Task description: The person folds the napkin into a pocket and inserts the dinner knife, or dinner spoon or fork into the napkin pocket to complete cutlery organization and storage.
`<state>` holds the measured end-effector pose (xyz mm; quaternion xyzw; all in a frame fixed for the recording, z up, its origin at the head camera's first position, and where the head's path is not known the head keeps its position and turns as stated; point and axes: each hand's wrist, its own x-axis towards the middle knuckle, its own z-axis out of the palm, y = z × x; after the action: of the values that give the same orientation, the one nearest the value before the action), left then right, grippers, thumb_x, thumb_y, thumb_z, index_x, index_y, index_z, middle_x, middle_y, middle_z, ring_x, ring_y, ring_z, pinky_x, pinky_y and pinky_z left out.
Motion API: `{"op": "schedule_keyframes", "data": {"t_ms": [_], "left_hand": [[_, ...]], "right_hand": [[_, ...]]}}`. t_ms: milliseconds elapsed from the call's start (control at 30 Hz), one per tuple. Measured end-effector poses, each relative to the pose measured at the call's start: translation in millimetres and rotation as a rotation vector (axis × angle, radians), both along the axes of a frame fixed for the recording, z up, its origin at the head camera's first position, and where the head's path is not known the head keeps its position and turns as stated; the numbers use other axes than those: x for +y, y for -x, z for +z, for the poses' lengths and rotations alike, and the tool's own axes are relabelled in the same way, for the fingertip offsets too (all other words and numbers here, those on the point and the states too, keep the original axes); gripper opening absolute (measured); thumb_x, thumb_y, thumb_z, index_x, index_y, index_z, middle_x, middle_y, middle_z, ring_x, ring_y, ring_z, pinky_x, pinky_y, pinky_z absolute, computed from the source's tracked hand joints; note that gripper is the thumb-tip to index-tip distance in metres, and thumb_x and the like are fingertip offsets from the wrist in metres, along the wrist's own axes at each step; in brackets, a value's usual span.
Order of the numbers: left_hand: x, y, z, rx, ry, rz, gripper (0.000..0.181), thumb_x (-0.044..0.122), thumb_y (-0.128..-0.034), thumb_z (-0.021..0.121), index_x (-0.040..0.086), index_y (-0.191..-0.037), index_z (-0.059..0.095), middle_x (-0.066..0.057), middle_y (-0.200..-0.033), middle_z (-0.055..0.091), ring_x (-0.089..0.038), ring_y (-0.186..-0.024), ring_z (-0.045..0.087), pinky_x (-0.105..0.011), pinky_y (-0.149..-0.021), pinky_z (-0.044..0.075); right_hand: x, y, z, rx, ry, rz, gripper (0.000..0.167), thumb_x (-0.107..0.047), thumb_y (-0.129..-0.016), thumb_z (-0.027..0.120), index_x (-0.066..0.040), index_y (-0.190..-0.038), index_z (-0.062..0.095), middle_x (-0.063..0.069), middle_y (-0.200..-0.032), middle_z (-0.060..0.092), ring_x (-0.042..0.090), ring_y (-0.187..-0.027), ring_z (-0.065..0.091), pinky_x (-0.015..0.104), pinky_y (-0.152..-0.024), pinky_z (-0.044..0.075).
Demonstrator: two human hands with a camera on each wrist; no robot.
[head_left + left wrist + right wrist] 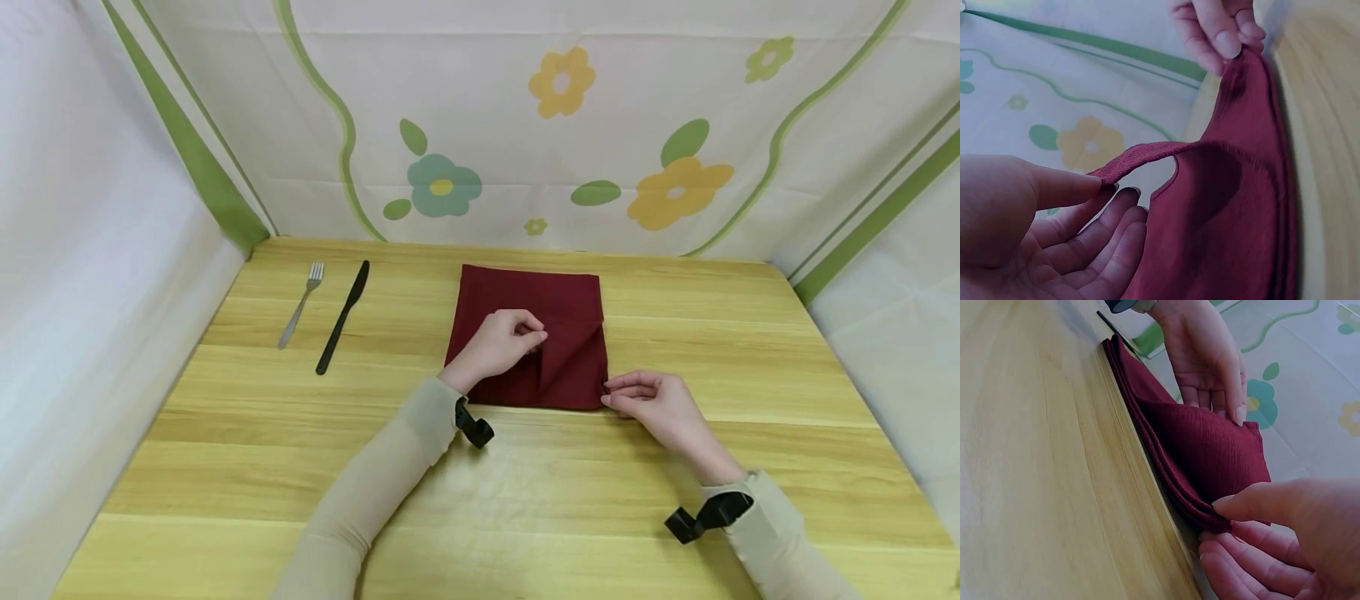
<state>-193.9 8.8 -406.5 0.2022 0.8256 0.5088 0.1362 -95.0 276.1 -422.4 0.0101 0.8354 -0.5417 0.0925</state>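
Note:
A dark red folded cloth [525,296] lies on the wooden table, its layers stacked along the near edge. Above it, the left hand [501,343] pinches a raised corner of the top layer between thumb and forefinger; in the left wrist view that lifted flap [1147,153] arches up from the stack. At the near right corner of the cloth, the right hand [660,408] pinches the layers between thumb and fingers, as the right wrist view shows with the cloth's corner [1219,519].
A fork [302,306] and a black knife [343,318] lie on the left part of the wooden table [570,508]. White fabric with printed flowers [487,100] hangs behind the table, and more fabric stands at both sides.

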Motion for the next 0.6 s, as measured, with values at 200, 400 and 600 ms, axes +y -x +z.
{"op": "schedule_keyframes", "data": {"t_ms": [200,400,600], "left_hand": [[-19.2,12.1,3.6,0.030,0.027,0.049,0.018,0.015,-0.1022,0.065,0.002,-0.112,0.071,-0.005,-0.093,0.071,-0.023,-0.086,0.069,-0.029,-0.075,0.054],[-37.3,25.0,6.1,0.038,0.066,0.095,0.019,0.014,-0.1029,0.063,0.001,-0.114,0.071,-0.008,-0.094,0.071,-0.025,-0.086,0.068,-0.031,-0.075,0.054],[-50.1,32.6,8.7,0.008,0.065,0.120,0.022,0.013,-0.1036,0.062,-0.002,-0.118,0.069,-0.011,-0.098,0.070,-0.027,-0.089,0.068,-0.033,-0.077,0.054]], "right_hand": [[0,-0.9,0.4,0.001,-0.010,-0.001,0.030,-0.010,-0.091,0.078,0.008,-0.114,0.071,0.017,-0.098,0.075,0.017,-0.083,0.073,0.029,-0.073,0.059],[-1,-1.7,0.9,-0.001,-0.035,-0.005,0.030,-0.012,-0.091,0.078,0.007,-0.114,0.071,0.015,-0.099,0.075,0.017,-0.083,0.072,0.029,-0.073,0.059],[-1,-1.5,1.0,-0.004,-0.036,-0.005,0.030,-0.012,-0.091,0.078,0.006,-0.114,0.072,0.015,-0.099,0.075,0.017,-0.083,0.072,0.029,-0.073,0.059]]}}
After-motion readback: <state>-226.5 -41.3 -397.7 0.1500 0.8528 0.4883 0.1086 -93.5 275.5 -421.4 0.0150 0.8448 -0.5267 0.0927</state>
